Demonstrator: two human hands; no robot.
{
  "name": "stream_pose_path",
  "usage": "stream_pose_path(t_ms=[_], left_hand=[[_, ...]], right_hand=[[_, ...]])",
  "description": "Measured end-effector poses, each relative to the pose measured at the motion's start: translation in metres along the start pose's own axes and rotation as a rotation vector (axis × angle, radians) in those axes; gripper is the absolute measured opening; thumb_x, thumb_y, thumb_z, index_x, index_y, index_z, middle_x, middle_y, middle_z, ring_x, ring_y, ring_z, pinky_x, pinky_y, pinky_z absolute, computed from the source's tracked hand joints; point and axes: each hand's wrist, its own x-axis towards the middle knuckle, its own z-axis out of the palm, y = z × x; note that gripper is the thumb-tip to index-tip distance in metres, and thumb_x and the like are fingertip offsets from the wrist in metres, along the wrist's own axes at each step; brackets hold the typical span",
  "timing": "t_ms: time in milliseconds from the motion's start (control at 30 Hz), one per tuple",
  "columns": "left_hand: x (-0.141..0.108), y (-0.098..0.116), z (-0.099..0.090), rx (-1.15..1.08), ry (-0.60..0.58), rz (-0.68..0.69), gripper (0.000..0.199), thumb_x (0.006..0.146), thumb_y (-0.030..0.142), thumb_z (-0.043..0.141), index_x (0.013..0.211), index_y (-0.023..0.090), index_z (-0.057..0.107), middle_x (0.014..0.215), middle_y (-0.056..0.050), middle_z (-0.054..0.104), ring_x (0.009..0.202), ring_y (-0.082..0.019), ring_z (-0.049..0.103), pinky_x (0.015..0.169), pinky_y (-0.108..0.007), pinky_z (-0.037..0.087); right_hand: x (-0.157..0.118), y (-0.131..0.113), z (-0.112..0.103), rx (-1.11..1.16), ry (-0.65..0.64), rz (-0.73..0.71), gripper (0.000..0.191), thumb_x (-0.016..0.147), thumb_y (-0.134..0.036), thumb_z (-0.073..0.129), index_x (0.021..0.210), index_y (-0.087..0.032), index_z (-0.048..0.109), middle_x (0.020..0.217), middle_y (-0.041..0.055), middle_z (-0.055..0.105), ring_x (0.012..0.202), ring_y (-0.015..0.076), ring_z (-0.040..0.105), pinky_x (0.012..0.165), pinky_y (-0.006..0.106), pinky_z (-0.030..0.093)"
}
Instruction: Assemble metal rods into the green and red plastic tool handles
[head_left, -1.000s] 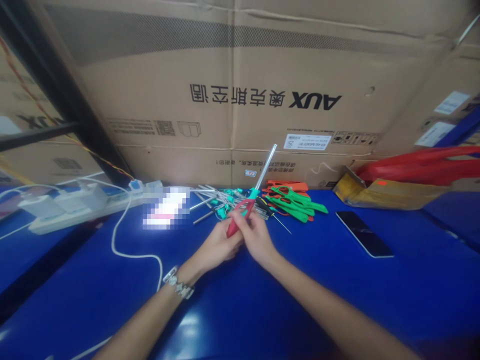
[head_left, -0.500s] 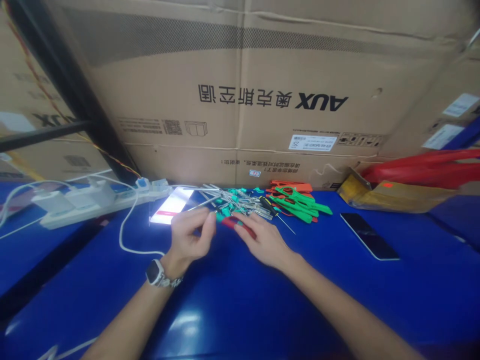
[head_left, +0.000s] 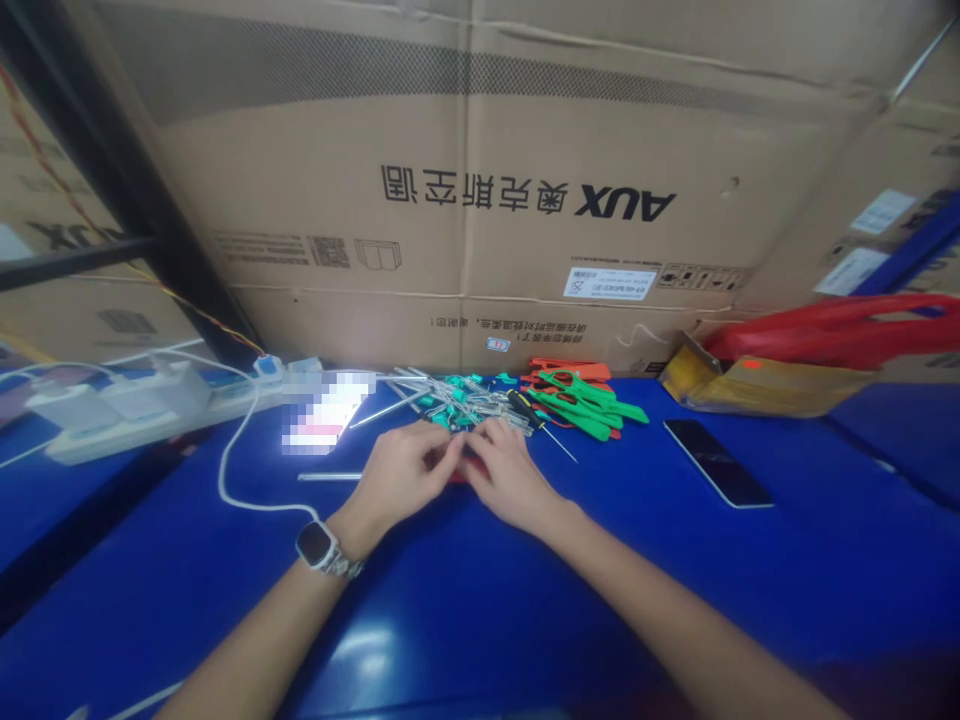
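My left hand (head_left: 409, 472), with a watch (head_left: 316, 545) on its wrist, is closed, fingers curled and pinched inward. A thin silver metal rod (head_left: 328, 477) sticks out to the left from beneath it. Against it sits my right hand (head_left: 511, 478), its fingers closed round a red handle (head_left: 457, 478), mostly covered. Whether rod and handle are joined is hidden. Just beyond my fingers lies a heap of metal rods with teal pieces (head_left: 457, 395). A black and yellow screwdriver (head_left: 529, 408) rests at the heap's right, beside green plastic pieces (head_left: 589, 405) and orange ones (head_left: 570, 372).
A lit phone (head_left: 326, 415), partly blurred out, lies left of the heap. White plugs fill a power strip (head_left: 180, 415) with a trailing cable. At right are a dark phone (head_left: 716, 463) and an open carton (head_left: 780, 388) holding red plastic. A big cardboard box (head_left: 465, 120) stands behind.
My hands have come together and now cover most of the red handle. The silver rod has come into sight left of my left hand. The view has shifted slightly.
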Motion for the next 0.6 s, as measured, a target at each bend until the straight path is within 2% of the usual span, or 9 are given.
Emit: stream_pose_path(t_ms=[100,167,233,333,467,533,600], left_hand=[[-0.001,-0.001,0.003,0.042,0.011,-0.022,0.042,0.098,0.036,0.045,0.06,0.018,0.047,0.059,0.002,0.049,0.057,-0.012,0.046,0.058,-0.025,0.032],[-0.001,-0.002,0.006,0.064,0.007,-0.02,0.043,0.098,0.037,0.044,0.06,0.018,0.047,0.06,0.002,0.05,0.057,-0.013,0.046,0.058,-0.025,0.032],[0.002,-0.002,0.008,0.088,-0.015,-0.009,0.043,0.098,0.038,0.044,0.06,0.019,0.047,0.06,0.001,0.051,0.058,-0.013,0.047,0.058,-0.025,0.032],[0.014,0.002,0.011,0.135,-0.08,0.004,0.042,0.098,0.038,0.043,0.062,0.019,0.05,0.061,0.001,0.054,0.059,-0.014,0.05,0.058,-0.026,0.031],[0.035,0.014,0.013,0.159,-0.16,0.043,0.037,0.097,0.037,0.044,0.067,0.02,0.055,0.067,-0.001,0.059,0.065,-0.017,0.054,0.059,-0.027,0.031],[0.039,0.016,0.013,0.138,-0.145,0.04,0.034,0.097,0.036,0.045,0.069,0.02,0.056,0.069,-0.001,0.06,0.067,-0.017,0.055,0.06,-0.028,0.033],[0.037,0.012,0.011,0.09,-0.11,0.019,0.033,0.097,0.035,0.046,0.071,0.019,0.056,0.07,-0.001,0.061,0.069,-0.017,0.055,0.063,-0.028,0.037]], right_hand=[[0.004,0.02,-0.012,0.067,0.176,0.132,0.025,0.101,-0.025,0.041,0.105,-0.02,0.064,0.103,0.0083,0.06,0.103,0.0219,0.056,0.091,0.036,0.044],[0.006,0.036,-0.022,-0.001,0.205,0.299,0.019,0.094,-0.023,0.051,0.108,-0.018,0.063,0.107,0.01,0.06,0.099,0.0232,0.06,0.084,0.035,0.047],[0.007,0.049,-0.031,-0.101,0.143,0.439,0.023,0.089,-0.023,0.056,0.11,-0.018,0.062,0.112,0.0115,0.062,0.097,0.0254,0.063,0.077,0.035,0.047],[0.008,0.059,-0.039,-0.197,0.027,0.556,0.025,0.086,-0.025,0.059,0.11,-0.019,0.062,0.111,0.0115,0.066,0.095,0.027,0.066,0.073,0.035,0.047],[0.014,0.061,-0.042,-0.25,-0.049,0.603,0.024,0.083,-0.03,0.061,0.105,-0.022,0.065,0.102,0.0089,0.072,0.096,0.0274,0.068,0.074,0.034,0.048],[0.016,0.062,-0.043,-0.252,-0.064,0.6,0.026,0.08,-0.031,0.063,0.105,-0.022,0.067,0.1,0.0086,0.072,0.095,0.0285,0.068,0.075,0.035,0.049],[0.016,0.064,-0.044,-0.2,-0.025,0.583,0.028,0.076,-0.029,0.066,0.103,-0.022,0.068,0.097,0.0077,0.072,0.093,0.028,0.068,0.075,0.035,0.049]])
